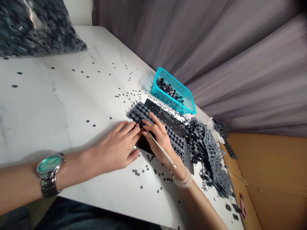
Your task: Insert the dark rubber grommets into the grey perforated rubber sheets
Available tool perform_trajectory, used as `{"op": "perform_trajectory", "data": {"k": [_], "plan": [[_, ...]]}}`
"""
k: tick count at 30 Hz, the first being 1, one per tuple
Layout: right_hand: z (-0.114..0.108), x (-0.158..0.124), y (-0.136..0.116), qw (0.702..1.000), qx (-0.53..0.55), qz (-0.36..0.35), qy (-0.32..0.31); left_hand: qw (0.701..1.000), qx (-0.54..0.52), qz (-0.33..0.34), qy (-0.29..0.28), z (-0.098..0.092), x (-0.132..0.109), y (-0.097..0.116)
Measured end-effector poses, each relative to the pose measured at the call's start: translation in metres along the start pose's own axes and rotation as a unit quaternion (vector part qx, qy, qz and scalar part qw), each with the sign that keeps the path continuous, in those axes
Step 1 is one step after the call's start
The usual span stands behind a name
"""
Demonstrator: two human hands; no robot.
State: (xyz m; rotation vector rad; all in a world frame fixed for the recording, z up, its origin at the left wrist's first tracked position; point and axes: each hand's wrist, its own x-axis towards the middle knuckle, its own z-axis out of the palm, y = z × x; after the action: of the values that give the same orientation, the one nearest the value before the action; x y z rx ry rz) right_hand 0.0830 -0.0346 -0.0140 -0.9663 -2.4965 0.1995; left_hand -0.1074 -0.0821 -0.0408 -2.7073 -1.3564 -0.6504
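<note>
A dark grey sheet with rows of round ringed pieces [174, 138] lies at a slant over a black board [157, 111]. My left hand [120, 142] has its bent fingers on the sheet's near-left edge, with the thumb held apart below them. Between the thumb and fingers of my right hand [159, 137] is a thin white stick [164, 152], which slants back over the palm towards the wrist. The fingertips of both hands meet close together over the sheet, and they hide what lies right under them.
A turquoise basket [194, 107] with small black parts stands behind the board. Tangled grey perforated strips [211, 153] are heaped at right. A clear bag of dark parts [43, 32] sits at upper left. Small dark discs [136, 172] dot the white table [35, 111]. Pink-handled cutters [243, 206] lie lower right.
</note>
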Motion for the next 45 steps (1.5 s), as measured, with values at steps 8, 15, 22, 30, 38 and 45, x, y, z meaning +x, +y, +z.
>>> {"op": "perform_trajectory", "data": {"k": [8,15,22,30,38,45], "plan": [[-0.001,0.005,0.000,0.996,-0.042,-0.062,-0.039,1.000,-0.025,0.002,-0.007,-0.002,0.001,0.000],[-0.001,0.008,0.013,0.999,0.006,-0.016,0.029,1.000,-0.006,0.017,-0.006,-0.005,0.003,0.000],[-0.025,0.003,0.018,0.993,0.023,0.092,0.064,1.000,0.001,0.015,-0.008,-0.005,0.002,0.000],[-0.005,0.001,0.006,0.999,-0.010,-0.039,-0.018,1.000,0.001,0.015,-0.005,-0.004,0.001,0.000],[-0.005,0.006,0.006,0.996,-0.020,-0.062,-0.057,1.000,-0.013,0.007,-0.014,-0.004,0.002,0.000],[-0.014,0.017,0.022,0.997,-0.015,0.028,0.066,1.000,0.000,0.019,0.003,-0.005,0.002,-0.001]]}}
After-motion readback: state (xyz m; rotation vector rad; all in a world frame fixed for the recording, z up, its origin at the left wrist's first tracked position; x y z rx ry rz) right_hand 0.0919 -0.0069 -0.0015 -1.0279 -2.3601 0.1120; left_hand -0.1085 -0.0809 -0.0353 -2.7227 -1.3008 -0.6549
